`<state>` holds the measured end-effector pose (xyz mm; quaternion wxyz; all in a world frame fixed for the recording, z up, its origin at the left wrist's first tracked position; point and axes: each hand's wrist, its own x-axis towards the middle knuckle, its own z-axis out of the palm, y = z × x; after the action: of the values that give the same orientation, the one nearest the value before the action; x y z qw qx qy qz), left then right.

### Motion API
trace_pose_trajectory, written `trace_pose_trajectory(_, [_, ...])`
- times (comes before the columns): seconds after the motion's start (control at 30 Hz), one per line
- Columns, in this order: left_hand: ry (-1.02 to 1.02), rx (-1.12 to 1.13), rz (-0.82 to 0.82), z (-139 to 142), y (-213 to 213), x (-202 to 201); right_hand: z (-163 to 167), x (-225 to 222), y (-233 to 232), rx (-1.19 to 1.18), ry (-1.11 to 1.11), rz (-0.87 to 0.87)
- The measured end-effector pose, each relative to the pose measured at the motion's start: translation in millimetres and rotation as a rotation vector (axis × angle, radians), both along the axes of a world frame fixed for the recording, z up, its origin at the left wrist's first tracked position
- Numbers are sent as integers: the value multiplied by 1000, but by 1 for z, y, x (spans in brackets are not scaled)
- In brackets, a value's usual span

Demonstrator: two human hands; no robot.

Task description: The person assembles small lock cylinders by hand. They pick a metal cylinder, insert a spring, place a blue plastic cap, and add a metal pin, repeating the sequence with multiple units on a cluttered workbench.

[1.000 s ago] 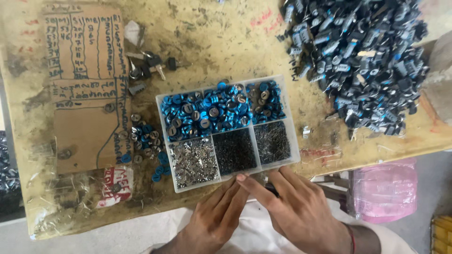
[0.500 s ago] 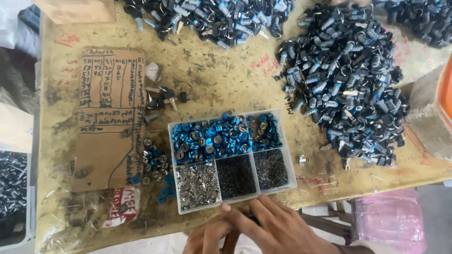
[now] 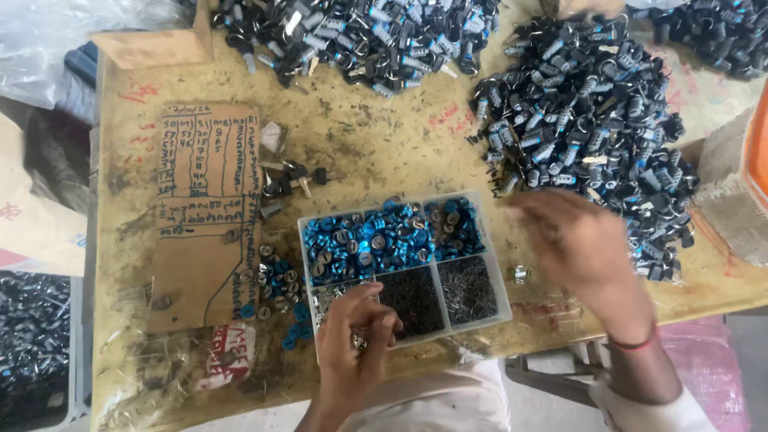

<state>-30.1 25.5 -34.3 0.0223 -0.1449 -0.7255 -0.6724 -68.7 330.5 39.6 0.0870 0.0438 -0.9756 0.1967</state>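
A clear compartment box (image 3: 502, 282) sits on the worn wooden table (image 3: 384, 152); its long back section holds blue round caps (image 3: 376, 238), its front sections small dark metal parts. My left hand (image 3: 352, 340) hovers over the front-left compartment with fingertips pinched together; what they pinch is too small to tell. Blurred with motion, my right hand (image 3: 580, 244) is over the table just right of the box, beside a heap of black and blue cylindrical parts (image 3: 588, 120), fingers loosely curled with nothing visible in them.
A second heap of the same parts (image 3: 360, 36) lies at the back. A piece of brown cardboard with handwriting (image 3: 204, 208) lies left of the box, with loose blue caps (image 3: 276, 284) beside it. A bin of dark parts (image 3: 32, 344) stands at lower left.
Both hands were together at the box's front edge. Now the right hand has swung out to the right toward the heap, and the left has moved over the front-left compartment.
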Motion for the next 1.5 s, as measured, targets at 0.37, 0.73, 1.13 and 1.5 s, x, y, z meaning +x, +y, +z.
trace_pose_trajectory(0.37, [52, -121, -10, -12, -2, -1, -82, 54, 69, 218, 159, -388])
trace_pose_trajectory(0.73, [14, -39, -41, -13, -3, -5, -47, 50, 35, -1194, 177, -180])
trace_pose_trajectory(1.13, [56, 78, -315, 23, 6, -6, -36, 75, -37, -1259, -259, 126])
trace_pose_trajectory(1.5, [-203, 56, -359, 6, 3, -18, -13, 98, 156, -1196, 316, -415])
